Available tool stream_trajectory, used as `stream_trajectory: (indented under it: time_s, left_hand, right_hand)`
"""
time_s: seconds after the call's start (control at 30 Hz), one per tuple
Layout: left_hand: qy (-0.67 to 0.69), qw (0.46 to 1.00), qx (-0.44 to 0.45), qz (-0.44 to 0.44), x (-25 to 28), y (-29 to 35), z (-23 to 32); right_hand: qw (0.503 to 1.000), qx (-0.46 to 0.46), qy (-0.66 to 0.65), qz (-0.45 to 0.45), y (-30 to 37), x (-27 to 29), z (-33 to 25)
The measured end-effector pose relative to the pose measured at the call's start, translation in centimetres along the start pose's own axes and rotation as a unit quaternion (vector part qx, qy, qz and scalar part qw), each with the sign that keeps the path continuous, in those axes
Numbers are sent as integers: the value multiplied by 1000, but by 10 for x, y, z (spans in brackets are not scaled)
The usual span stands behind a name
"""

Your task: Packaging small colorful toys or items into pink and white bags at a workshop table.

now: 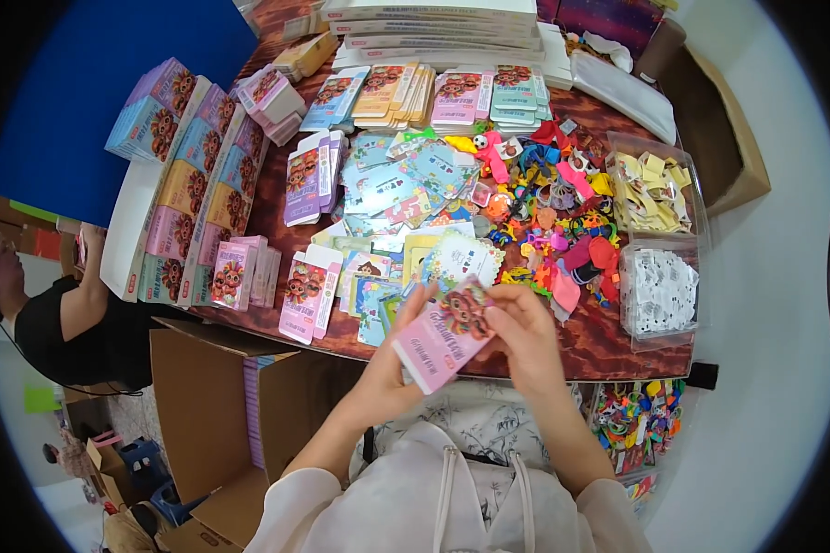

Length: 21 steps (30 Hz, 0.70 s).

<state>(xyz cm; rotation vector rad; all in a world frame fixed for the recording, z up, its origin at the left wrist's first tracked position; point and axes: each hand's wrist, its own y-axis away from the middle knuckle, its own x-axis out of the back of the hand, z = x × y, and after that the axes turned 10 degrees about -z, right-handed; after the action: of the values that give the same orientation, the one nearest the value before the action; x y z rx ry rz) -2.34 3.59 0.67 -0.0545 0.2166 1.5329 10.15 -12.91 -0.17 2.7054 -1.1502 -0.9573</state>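
Observation:
Close to the table's front edge I hold a small pink cardboard box [441, 343] with a cartoon picture, tilted between both hands. My left hand [389, 370] is closed round its left side, and my right hand [527, 334] grips its upper right corner. Whether the box is folded flat or opened out, I cannot tell. Just beyond it lies a scalloped card [461, 258] among printed cards [378, 189] in loose piles. To the right spreads a heap of small colourful toys [553, 207]. Left of my hands are pink and lilac flat boxes [306, 293].
Filled display trays [173, 226] of small boxes line the left edge. Bundled flat boxes [392, 92] and stacked white trays [433, 32] stand at the back. Clear bins hold yellowish packets [653, 194] and white slips [662, 290]. An open carton [207, 405] sits lower left; another person [83, 313] is beyond.

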Motion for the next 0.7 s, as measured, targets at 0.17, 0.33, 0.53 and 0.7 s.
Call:
stream_trajectory:
  time_s: [0.17,0.33,0.53,0.7]
  left_hand:
    - [-8,983,-138,118,2,-5,4]
    - [-104,981,-47,155,17,7,7]
    - [-203,959,23,196,21,10,7]
    - [-434,882,8,183,24,3,16]
  right_hand:
    - [989,-98,71,-90,-16,-21,-7]
    - [660,227,716,-2,-50,-3,-19]
    - [677,254,690,-1,-61,27,-15]
    - [922,65,378,59,-47,34,-61]
